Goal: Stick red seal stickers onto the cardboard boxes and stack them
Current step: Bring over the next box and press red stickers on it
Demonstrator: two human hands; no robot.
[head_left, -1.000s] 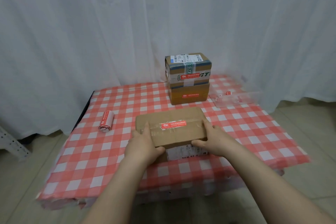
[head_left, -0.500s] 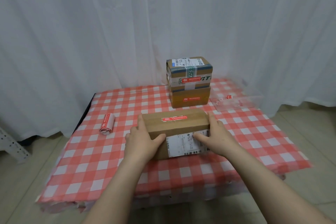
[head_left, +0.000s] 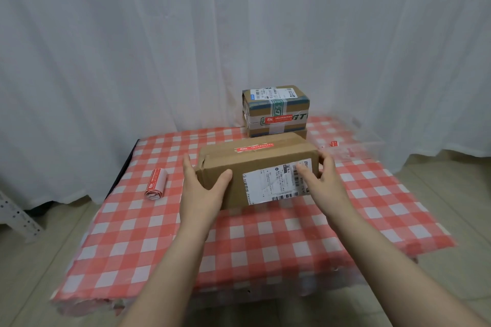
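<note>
Step in hand, as I judge it: stacking. I hold the cardboard box [head_left: 260, 164] at centre frame; left hand [head_left: 204, 188] grips its left end, right hand [head_left: 324, 180] its right end, thumbs on the front face; its red seal sticker [head_left: 253, 148] is on top; the box appears raised off the checked cloth [head_left: 265, 241]. Next move: carry it over the stack of 2 boxes [head_left: 276, 111] at centre rear; seat it square; release.

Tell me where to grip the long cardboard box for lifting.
Grip the cardboard box at its two short ends, left hand from the left, right hand from the right. Its length runs crosswise, likely too wide for one hand, and end grips leave the red seal sticker on top untouched.
</note>
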